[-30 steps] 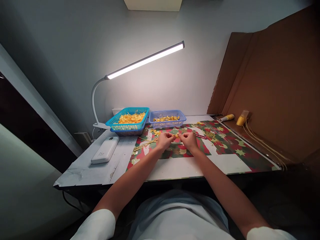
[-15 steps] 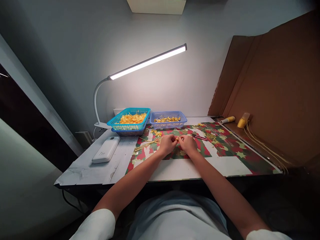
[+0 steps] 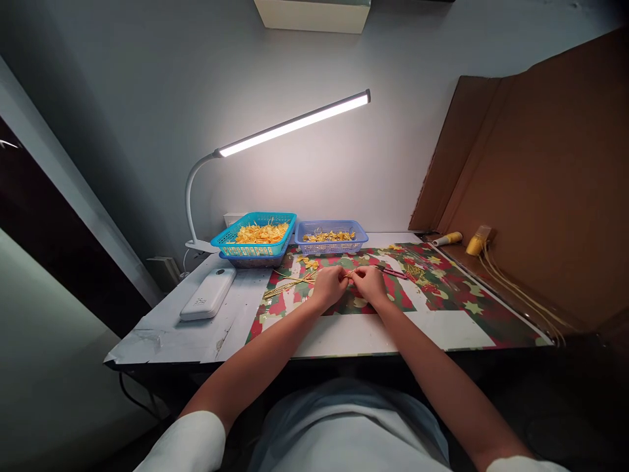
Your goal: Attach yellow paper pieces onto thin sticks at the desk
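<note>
Patterned mat (image 3: 445,282), small yellow piece (image 3: 349,274) between left hand (image 3: 329,287) and right hand (image 3: 369,283)

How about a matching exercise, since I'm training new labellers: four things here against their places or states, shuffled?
1. Turquoise basket
2. Lamp
3. White power bank
4. Left hand and right hand

A. Left of the patterned sheet
B. At a small yellow piece
C. On another basket
D. Lit, above the baskets

Pairs: 1-C, 2-D, 3-A, 4-B
</note>
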The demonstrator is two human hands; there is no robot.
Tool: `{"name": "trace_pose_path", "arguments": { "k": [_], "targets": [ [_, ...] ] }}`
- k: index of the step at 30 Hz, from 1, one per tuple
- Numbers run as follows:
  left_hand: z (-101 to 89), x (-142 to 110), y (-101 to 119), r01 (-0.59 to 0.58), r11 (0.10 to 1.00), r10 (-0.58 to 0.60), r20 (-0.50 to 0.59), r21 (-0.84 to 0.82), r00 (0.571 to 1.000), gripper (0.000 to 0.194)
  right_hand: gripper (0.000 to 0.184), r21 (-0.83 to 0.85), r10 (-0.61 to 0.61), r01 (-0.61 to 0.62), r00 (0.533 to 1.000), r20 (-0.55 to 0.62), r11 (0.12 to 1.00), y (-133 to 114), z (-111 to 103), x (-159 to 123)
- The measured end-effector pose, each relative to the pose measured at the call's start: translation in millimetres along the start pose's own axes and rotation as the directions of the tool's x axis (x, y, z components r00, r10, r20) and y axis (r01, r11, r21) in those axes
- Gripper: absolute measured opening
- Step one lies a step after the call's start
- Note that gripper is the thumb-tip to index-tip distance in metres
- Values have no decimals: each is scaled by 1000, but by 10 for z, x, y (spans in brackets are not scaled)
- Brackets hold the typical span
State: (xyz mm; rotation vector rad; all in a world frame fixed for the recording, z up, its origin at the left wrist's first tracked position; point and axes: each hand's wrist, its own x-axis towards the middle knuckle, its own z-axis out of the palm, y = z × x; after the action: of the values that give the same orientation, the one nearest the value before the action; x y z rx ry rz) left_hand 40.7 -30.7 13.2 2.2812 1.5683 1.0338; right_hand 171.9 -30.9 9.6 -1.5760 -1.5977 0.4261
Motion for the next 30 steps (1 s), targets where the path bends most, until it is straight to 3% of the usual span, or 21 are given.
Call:
{"name": "trace_pose_path", "arguments": {
  "k": [3, 7, 11, 15, 18, 22, 26, 30],
  "targets": [
    [7, 3, -12, 17, 997, -18, -22, -80, 1000, 13, 20, 259, -17, 20, 1000, -12, 966, 48, 30, 33],
    [13, 25, -54, 91, 956, -101, -22, -278, 995, 12, 25, 549, -12, -53, 993, 115, 834, 9, 2, 27],
    [6, 84, -130, 235, 807, -228, 81, -541, 970, 14, 25, 690, -96, -43, 982, 162, 723, -71, -96, 5],
    [-34, 137, -210, 324, 652, -302, 157, -685, 940, 22, 24, 793, -201, 0, 967, 154, 609, -69, -180, 29],
    [-74, 142, -231, 370, 628, -343, 183, -685, 921, 27, 23, 837, -241, 31, 963, 121, 546, -43, -211, 53],
    [-103, 130, -207, 346, 613, -308, 189, -710, 932, 23, 22, 850, -282, 64, 954, 102, 523, -62, -224, 31],
    [-97, 139, -213, 346, 563, -278, 223, -751, 934, 22, 20, 876, -276, -3, 948, 155, 483, -135, -220, -39],
    [-103, 185, -274, 373, 427, -289, 266, -824, 919, 27, 24, 876, -226, -135, 938, 264, 463, -171, -203, -78]
  ]
}}
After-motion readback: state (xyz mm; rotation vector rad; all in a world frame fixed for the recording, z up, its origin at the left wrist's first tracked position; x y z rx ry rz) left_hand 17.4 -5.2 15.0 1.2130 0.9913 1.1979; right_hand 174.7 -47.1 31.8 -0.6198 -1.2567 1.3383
